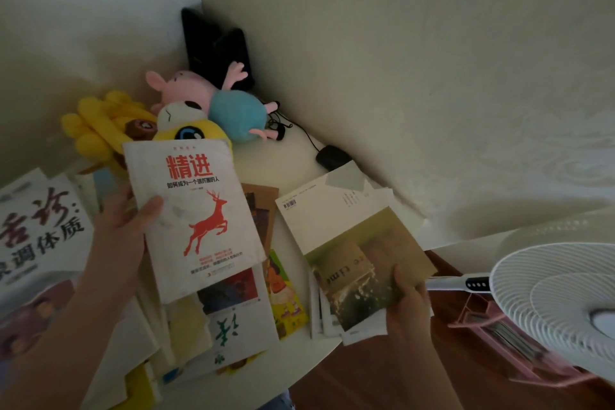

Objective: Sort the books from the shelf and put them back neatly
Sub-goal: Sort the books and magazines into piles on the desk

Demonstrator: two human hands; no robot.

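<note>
My left hand [123, 230] grips a white book with a red deer on its cover [196, 220], lifted above a loose pile of books [233, 319] on the white surface [286, 163]. My right hand [407, 306] holds the near corner of a green-and-tan book [352, 240] that lies on top of a small stack at the right. A large white book with black characters [40, 233] lies at the far left. A yellow picture book [286, 293] sits between the two piles.
Plush toys, a pink pig [213, 100] and yellow ones [106, 126], crowd the back corner by a black object [216, 50]. A black mouse [332, 156] with cable lies near the wall. A white fan [559, 303] and a pink rack [506, 339] stand at the right.
</note>
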